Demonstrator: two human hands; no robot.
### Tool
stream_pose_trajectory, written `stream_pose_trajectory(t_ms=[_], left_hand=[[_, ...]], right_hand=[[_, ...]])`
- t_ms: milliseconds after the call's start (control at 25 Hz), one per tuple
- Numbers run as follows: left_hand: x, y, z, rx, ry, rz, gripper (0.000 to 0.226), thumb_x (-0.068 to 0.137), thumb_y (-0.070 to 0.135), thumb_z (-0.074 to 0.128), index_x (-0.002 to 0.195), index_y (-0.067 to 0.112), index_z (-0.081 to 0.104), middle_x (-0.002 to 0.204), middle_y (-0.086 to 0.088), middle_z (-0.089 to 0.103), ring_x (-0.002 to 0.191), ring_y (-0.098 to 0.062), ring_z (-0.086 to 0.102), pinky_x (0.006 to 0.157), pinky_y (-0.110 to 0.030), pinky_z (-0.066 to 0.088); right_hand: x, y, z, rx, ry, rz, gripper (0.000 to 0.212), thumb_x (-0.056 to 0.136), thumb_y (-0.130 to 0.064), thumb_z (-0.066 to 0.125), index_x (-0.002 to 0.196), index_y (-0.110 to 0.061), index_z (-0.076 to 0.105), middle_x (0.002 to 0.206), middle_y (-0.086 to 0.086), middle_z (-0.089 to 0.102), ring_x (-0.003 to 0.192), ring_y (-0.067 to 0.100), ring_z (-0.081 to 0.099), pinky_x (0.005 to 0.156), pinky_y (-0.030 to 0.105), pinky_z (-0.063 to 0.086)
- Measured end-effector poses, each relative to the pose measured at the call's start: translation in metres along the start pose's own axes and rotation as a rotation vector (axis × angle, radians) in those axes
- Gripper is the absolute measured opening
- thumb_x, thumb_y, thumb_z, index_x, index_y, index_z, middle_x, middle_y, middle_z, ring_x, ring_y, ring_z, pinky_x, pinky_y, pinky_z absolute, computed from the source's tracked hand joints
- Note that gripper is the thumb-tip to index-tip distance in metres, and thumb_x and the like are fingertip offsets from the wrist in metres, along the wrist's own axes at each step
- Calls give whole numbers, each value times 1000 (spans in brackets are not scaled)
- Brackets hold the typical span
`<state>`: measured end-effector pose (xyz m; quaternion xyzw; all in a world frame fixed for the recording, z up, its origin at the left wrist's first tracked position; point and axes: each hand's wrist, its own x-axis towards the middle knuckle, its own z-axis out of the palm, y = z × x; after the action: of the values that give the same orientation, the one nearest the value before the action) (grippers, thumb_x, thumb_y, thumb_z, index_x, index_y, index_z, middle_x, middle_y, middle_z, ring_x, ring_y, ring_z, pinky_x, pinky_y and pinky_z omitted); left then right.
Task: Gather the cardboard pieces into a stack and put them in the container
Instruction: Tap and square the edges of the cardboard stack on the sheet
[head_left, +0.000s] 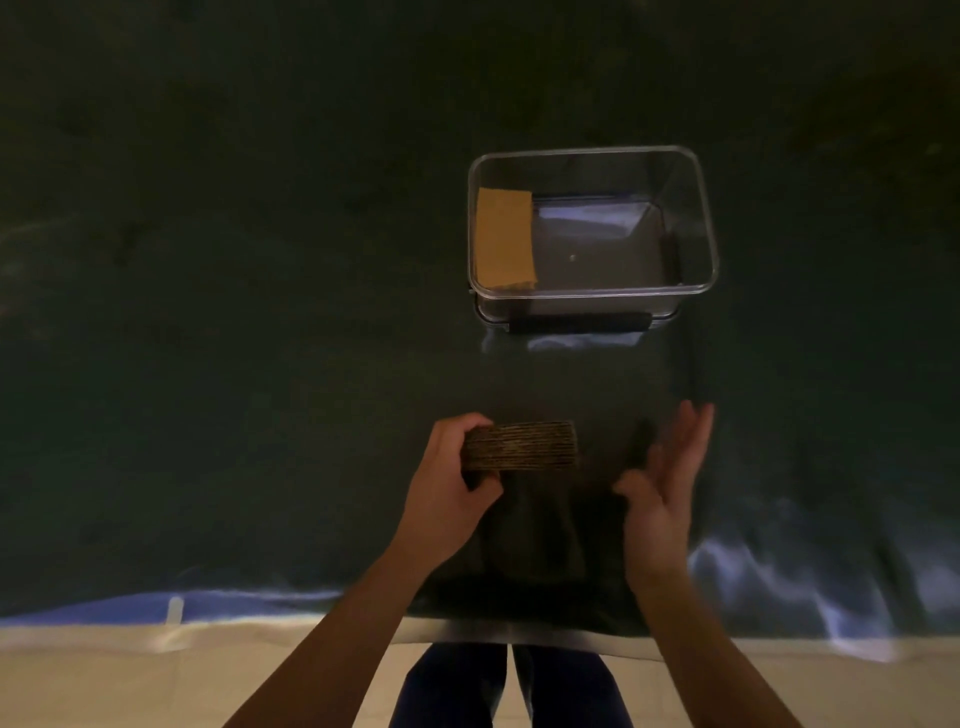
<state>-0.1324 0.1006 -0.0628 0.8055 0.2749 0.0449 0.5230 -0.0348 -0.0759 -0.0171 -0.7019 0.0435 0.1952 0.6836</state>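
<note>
My left hand (447, 483) grips the left end of a thick stack of cardboard pieces (524, 446), held on edge just above the dark table so its layered side faces me. My right hand (662, 483) is open to the right of the stack, fingers spread and pointing away, touching nothing. Farther back stands a clear plastic container (701, 223) with a black handle at its near side. One tan cardboard piece (506, 236) lies inside it against the left wall.
A dark green cloth (234, 312) covers the table, with its near edge (260, 618) at the bottom. My legs (509, 686) show below the table edge over a pale floor.
</note>
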Motion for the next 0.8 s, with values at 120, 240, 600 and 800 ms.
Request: stream_pose_trajectory(t_ms=[120, 240, 600, 800], left_hand=[[0, 0, -1, -2, 23, 8, 79, 75, 2, 74, 114, 62, 41, 120, 23, 47, 111, 9, 51, 87, -1, 39], [0, 1, -1, 6, 20, 1, 81, 74, 1, 74, 115, 62, 41, 121, 22, 48, 112, 8, 52, 87, -2, 40], [-1, 2, 1, -9, 45, -5, 76, 73, -1, 73, 113, 56, 43, 119, 21, 48, 110, 10, 51, 85, -1, 39], [0, 1, 2, -3, 41, 6, 71, 73, 0, 73, 117, 47, 44, 118, 13, 48, 110, 9, 51, 86, -1, 40]], right_hand=[[-15, 14, 21, -187, -275, 45, 102, 81, 15, 47, 151, -49, 7, 152, -35, 27, 142, 1, 32, 113, 32, 39], [-13, 25, 22, -238, -339, 69, 96, 79, 2, 49, 150, -51, 13, 135, -51, 37, 125, -17, 42, 98, 14, 43], [-4, 35, 24, -253, -348, 94, 96, 81, 10, 49, 154, -42, 16, 128, -53, 41, 128, -13, 42, 96, 10, 42], [3, 31, 20, -498, -424, 0, 94, 80, 7, 61, 150, -41, 19, 125, -45, 47, 117, -21, 46, 90, 0, 38]])
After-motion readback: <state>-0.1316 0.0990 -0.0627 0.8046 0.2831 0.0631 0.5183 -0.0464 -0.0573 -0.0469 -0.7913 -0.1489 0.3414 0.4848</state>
